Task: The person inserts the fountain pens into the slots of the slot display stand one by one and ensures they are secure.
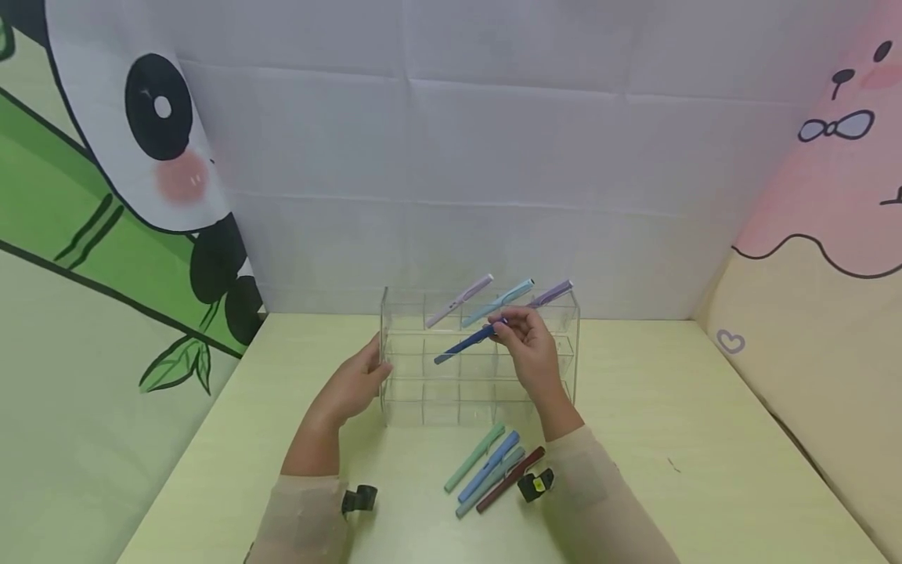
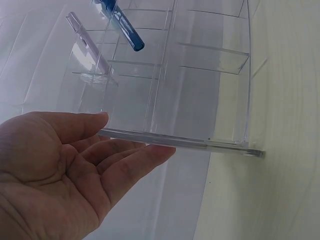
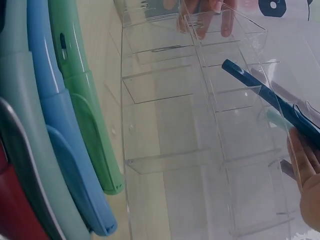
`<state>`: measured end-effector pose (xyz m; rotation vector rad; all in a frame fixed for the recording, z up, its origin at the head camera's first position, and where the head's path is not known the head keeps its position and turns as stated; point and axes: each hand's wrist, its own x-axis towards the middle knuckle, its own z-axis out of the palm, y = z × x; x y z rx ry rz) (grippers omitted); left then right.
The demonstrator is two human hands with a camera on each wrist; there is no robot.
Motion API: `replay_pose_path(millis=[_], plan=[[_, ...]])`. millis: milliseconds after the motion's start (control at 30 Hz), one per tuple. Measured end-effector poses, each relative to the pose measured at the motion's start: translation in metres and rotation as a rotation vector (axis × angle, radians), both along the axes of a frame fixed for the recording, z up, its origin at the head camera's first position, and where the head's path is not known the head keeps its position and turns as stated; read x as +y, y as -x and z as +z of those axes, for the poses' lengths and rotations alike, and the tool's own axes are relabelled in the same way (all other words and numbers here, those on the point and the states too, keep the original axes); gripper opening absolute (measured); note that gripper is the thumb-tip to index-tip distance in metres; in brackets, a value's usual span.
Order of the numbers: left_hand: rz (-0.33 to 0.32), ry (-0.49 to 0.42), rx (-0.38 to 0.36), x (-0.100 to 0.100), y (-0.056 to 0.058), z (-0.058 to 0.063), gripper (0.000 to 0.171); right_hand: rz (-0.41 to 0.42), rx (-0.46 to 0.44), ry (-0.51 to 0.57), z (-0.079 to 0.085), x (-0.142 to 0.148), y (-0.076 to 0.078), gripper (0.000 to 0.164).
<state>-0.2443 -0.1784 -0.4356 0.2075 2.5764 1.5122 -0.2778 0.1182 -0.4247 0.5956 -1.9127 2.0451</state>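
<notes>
A clear acrylic pen rack (image 1: 440, 389) with tiered compartments stands on the table. At its left side is my left hand (image 1: 357, 381), holding the side panel with the thumb at the edge and fingers along the outside, as the left wrist view (image 2: 75, 165) shows. My right hand (image 1: 528, 348) pinches a dark blue pen (image 1: 461, 345) near its upper end. The pen slants in front of the middle tier, its lower end down to the left. A lilac pen (image 1: 458, 301), a light blue pen (image 1: 502, 301) and a purple pen (image 1: 553, 294) lean in the top tier.
In front of the rack lie a green pen (image 1: 474, 457), a blue pen (image 1: 488, 468), a grey-green pen (image 1: 491, 482) and a dark red pen (image 1: 510, 480), side by side on the pale table (image 1: 655, 439). A white backdrop (image 1: 493, 157) rises behind.
</notes>
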Motion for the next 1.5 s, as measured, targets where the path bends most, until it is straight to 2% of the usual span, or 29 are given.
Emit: replay_pose_path(millis=[300, 600, 1233, 1400, 1500], plan=[[0.004, 0.009, -0.006, 0.0, 0.001, 0.0, 0.064, 0.027, -0.13, -0.192, 0.007, 0.004, -0.005, 0.029], [0.002, 0.001, -0.003, -0.001, 0.003, -0.002, 0.063, 0.036, -0.148, -0.29, 0.007, 0.005, -0.005, 0.026], [0.001, -0.003, -0.01, -0.001, 0.002, 0.0, 0.064, 0.05, -0.059, -0.391, 0.007, 0.004, -0.002, 0.031], [-0.004, -0.001, -0.016, -0.001, 0.001, 0.001, 0.064, 0.035, -0.044, -0.439, 0.011, 0.01, -0.004, 0.037], [-0.01, 0.002, -0.016, -0.001, 0.001, 0.001, 0.064, 0.006, -0.031, -0.429, 0.017, 0.021, -0.009, 0.037]])
